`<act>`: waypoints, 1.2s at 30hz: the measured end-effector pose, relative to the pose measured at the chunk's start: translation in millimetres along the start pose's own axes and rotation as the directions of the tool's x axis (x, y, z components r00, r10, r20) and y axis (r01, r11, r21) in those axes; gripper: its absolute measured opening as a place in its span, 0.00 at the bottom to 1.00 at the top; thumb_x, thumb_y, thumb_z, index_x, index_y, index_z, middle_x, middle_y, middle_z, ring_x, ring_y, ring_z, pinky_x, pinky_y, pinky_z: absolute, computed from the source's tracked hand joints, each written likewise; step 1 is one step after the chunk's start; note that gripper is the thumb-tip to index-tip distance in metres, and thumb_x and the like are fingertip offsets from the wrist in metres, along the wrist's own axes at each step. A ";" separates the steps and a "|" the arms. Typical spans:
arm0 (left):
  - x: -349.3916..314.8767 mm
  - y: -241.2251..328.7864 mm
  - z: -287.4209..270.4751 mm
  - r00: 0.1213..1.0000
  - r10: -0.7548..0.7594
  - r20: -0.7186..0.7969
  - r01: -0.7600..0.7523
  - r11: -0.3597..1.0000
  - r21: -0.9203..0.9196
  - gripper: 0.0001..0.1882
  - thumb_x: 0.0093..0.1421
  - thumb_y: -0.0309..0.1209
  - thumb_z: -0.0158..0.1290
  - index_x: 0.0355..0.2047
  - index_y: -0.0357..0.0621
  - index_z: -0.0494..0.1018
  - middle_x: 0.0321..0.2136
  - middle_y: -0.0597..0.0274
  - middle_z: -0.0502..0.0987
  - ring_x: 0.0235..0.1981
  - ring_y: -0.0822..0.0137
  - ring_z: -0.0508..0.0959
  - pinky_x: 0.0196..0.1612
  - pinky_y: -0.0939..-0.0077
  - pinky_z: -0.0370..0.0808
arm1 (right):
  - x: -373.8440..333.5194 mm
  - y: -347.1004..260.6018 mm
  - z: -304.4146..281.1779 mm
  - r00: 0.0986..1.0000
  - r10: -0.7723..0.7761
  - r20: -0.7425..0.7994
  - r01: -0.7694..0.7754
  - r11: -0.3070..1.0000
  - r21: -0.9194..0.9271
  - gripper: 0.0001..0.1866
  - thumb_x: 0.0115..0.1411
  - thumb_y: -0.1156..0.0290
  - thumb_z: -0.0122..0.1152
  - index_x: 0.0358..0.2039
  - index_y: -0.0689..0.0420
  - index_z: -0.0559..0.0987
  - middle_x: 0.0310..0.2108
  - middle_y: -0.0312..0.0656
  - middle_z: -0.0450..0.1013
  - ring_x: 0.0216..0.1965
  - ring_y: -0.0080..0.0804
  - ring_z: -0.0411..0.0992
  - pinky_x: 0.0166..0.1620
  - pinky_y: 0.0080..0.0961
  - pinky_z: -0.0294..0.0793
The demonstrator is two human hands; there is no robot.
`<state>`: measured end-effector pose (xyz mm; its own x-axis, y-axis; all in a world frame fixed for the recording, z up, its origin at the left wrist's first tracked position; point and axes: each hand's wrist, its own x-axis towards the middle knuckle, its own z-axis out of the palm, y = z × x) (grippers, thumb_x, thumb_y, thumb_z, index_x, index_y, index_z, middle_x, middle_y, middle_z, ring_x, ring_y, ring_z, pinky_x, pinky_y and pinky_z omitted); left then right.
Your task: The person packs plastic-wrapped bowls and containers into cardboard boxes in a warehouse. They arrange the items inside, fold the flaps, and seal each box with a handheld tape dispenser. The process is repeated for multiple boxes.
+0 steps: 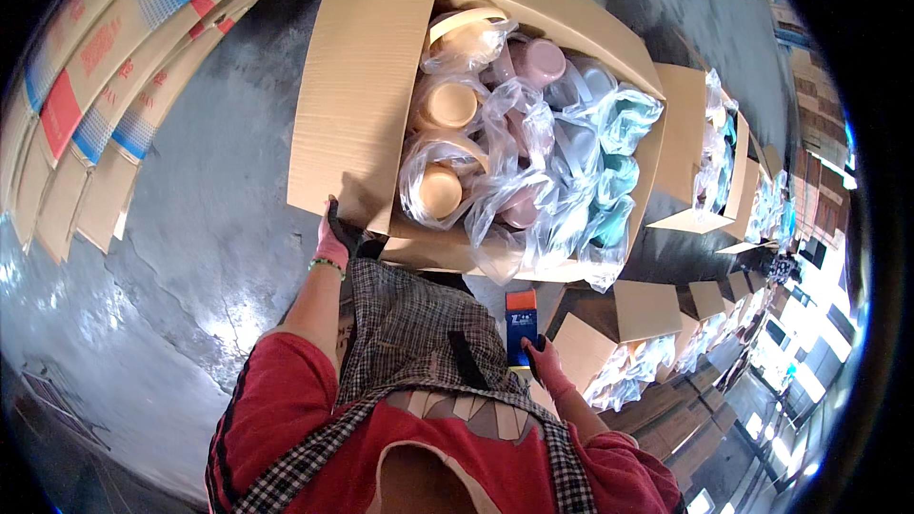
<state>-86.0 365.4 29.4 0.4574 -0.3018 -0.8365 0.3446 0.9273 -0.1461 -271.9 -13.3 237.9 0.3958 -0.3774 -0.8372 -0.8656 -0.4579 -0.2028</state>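
An open cardboard box [528,257] stands in front of me. It is packed with rows of plastic containers in clear bags: orange-yellow ones with curved handles [449,105], mauve ones [543,62], grey-blue ones [578,145] and teal ones [614,181]. Their bags bulge above the rim. At the box's near left corner, my left hand [335,236], in a pink and black glove, grips the lower edge of the left flap [357,95]. My right hand [547,366], gloved too, is closed around a flat blue block with an orange end [521,324], held low beside my apron.
Flattened printed cartons [105,86] lean in a stack at the far left. Two lines of similar open boxes, one starting with a box [676,133] and the other with a nearer box [647,309], run off to the right. The floor [228,133] is smooth grey concrete.
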 end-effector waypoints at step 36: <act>-125.9 -92.5 127.9 0.710 -0.206 0.673 -0.675 -0.470 0.569 0.52 0.31 0.44 0.60 0.52 0.31 0.48 0.54 0.35 0.42 0.55 0.40 0.44 0.56 0.59 0.46 | 196.5 -302.8 -37.8 0.742 -0.626 -0.240 0.455 0.733 -0.506 0.21 0.50 0.54 0.49 0.31 0.63 0.67 0.28 0.56 0.69 0.34 0.51 0.67 0.37 0.39 0.65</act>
<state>-70.6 289.3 215.7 0.8058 -0.5542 -0.2088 -0.0045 -0.3583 0.9336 79.6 20.8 154.0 0.9092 -0.1861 -0.3725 -0.2990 -0.9143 -0.2731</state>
